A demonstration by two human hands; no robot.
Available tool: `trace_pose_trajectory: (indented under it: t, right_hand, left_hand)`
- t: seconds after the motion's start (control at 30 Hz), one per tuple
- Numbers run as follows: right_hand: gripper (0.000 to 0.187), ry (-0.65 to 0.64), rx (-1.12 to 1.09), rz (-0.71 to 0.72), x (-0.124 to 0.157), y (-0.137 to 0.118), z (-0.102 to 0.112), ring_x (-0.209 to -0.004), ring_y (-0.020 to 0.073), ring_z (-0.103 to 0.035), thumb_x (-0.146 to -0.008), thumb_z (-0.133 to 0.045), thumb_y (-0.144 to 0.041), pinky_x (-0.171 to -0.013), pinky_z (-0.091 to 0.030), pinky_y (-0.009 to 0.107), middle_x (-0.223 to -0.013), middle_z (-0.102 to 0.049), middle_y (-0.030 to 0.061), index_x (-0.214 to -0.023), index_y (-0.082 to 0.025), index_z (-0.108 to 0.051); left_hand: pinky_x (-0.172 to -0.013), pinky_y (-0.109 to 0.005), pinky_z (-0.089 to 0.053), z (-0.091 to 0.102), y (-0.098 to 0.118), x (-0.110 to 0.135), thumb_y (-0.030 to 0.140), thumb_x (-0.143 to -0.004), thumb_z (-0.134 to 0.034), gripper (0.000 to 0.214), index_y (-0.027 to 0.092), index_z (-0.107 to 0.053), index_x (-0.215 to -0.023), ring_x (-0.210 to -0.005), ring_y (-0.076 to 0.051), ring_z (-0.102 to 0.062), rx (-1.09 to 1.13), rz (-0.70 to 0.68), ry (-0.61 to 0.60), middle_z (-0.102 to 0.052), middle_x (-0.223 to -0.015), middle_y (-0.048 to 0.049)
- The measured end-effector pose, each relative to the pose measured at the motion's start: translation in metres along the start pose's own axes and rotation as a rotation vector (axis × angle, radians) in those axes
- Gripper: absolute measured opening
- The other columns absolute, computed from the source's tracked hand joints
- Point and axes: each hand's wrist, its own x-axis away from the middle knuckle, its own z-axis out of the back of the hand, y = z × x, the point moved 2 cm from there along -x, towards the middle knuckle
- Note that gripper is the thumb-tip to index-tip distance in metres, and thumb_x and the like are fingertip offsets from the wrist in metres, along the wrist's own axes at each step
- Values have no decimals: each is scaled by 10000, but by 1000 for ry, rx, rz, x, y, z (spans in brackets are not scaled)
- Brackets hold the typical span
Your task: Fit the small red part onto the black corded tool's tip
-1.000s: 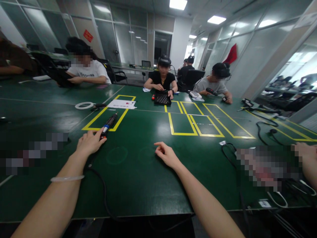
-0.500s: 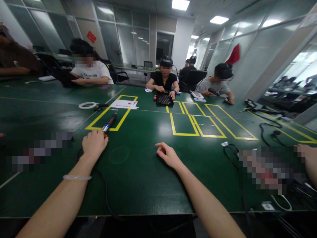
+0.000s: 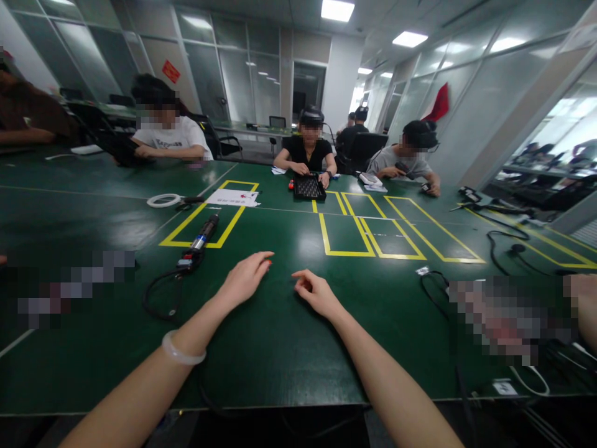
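Note:
My left hand (image 3: 245, 278) rests on the green table (image 3: 261, 336), fingers stretched out and empty, a pale bangle on its wrist. My right hand (image 3: 317, 292) lies just to its right, fingers loosely curled with the forefinger out, holding nothing. A corded electric screwdriver (image 3: 199, 239) lies free on the table to the left of my left hand, its tip inside a yellow taped rectangle (image 3: 186, 224). Its black cord (image 3: 161, 295) loops toward the near edge.
More yellow taped boxes (image 3: 373, 233) mark the table's middle. A white ring (image 3: 163, 200) and a paper sheet (image 3: 233, 197) lie beyond the screwdriver. A black tray (image 3: 308, 186) sits before a person opposite; others sit around. Cables (image 3: 504, 239) trail at right.
My left hand has let go of the screwdriver and moved right, close to my right hand. The screwdriver now lies alone on the table. My right hand has stayed put.

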Motion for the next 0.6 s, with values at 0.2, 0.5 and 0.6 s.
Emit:
trace_pose_trajectory:
  t: [0.2, 0.5, 0.6]
  right_hand:
    - [305, -42, -54, 54, 0, -2, -1, -664, 107, -512, -846, -593, -238, -646, -421, 232, -838, -608, -5, -1147, -194, -576]
    - [164, 44, -14, 70, -2, 1, 2, -744, 125, -552, -853, -604, -255, -675, -438, 243, -914, -614, 29, -994, -179, -637]
    - [184, 63, -100, 1, -4, 7, 4, -738, 133, -570, -850, -605, -276, -677, -447, 254, -866, -643, 30, -991, -162, -639]
  left_hand:
    - [-878, -319, -466, -47, 28, 9, 358, -961, -325, 552, 234, -273, -1496, -1004, -185, -632, 268, -172, -291, -660, -1095, -67]
    - [-817, -296, -475, -46, 28, 13, 378, -949, -378, 544, 229, -303, -1467, -875, -158, -628, 314, -160, -274, -646, -1036, -43]
    - [-784, -278, -473, -43, 30, 16, 342, -915, -456, 443, 235, -428, -1344, -850, -152, -620, 254, -199, -206, -637, -1019, -30]
